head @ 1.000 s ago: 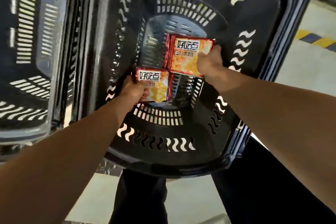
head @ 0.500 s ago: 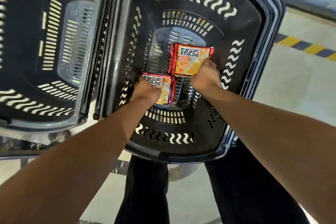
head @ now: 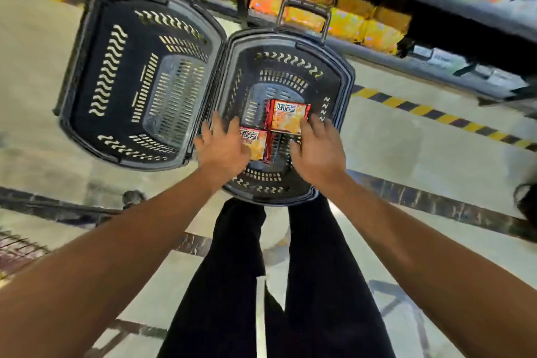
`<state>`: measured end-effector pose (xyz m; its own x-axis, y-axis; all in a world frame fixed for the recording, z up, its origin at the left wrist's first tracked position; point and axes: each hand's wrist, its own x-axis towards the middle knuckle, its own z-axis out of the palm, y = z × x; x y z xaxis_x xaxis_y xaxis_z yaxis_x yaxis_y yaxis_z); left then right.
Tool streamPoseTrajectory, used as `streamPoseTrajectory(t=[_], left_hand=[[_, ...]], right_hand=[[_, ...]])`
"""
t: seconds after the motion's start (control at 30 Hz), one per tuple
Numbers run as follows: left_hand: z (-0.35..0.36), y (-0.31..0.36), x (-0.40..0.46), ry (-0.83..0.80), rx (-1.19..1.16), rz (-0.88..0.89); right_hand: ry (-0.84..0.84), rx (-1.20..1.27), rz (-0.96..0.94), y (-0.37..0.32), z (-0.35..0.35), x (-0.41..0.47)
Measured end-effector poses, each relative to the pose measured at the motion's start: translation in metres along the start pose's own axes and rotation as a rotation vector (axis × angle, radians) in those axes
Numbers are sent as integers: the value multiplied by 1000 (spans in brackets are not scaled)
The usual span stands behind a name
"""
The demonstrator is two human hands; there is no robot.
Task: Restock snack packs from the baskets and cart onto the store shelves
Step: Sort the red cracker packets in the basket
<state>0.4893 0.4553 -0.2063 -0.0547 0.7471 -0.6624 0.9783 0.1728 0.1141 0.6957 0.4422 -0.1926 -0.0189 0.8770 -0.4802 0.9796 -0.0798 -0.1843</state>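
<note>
2 red-and-orange snack packs (head: 287, 119) lie flat in the right basket (head: 345, 78).

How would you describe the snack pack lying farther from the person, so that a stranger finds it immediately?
Two dark baskets sit on the floor before the shelves; look into the right basket. Two red-and-orange packs lie at its bottom. The far snack pack lies nearer the shelves, by the right hand, label fully visible, while the near snack pack is partly covered by the left hand.

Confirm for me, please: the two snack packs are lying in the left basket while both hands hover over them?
Not quite: the head view shows both snack packs in the right basket. The left basket holds none. Left hand and right hand hover over them.
</note>
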Motion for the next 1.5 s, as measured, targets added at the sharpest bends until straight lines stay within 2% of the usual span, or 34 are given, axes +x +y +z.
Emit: streamPoseTrajectory(t=[0.3, 0.5, 0.57, 0.7, 0.87, 0.97, 1.23, 1.5], left_hand=[[-99, 14, -172, 254, 72, 119], [-100, 14, -263, 430, 17, 103], [-89, 13, -291, 472, 5, 41], [-62, 11, -342, 431, -56, -132], [-27, 7, -394, 513, -158, -231], [-10, 0, -424, 541, -238, -348], [29, -42, -501, 622, -361, -589], [67, -129, -561, 621, -467, -729]], right_hand=[[168, -46, -170, -45, -125, -146], [228, -47, -281, -42, -157, -215], [214, -56, -361, -35, -155, -234], [161, -111, -505, -25, -153, -263], [173, -167, -680, -22, -153, -294], [165, -151, -798, -29, -143, -311], [75, -305, -982, -92, -127, -351], [41, -358, -1073, -181, -86, -399]])
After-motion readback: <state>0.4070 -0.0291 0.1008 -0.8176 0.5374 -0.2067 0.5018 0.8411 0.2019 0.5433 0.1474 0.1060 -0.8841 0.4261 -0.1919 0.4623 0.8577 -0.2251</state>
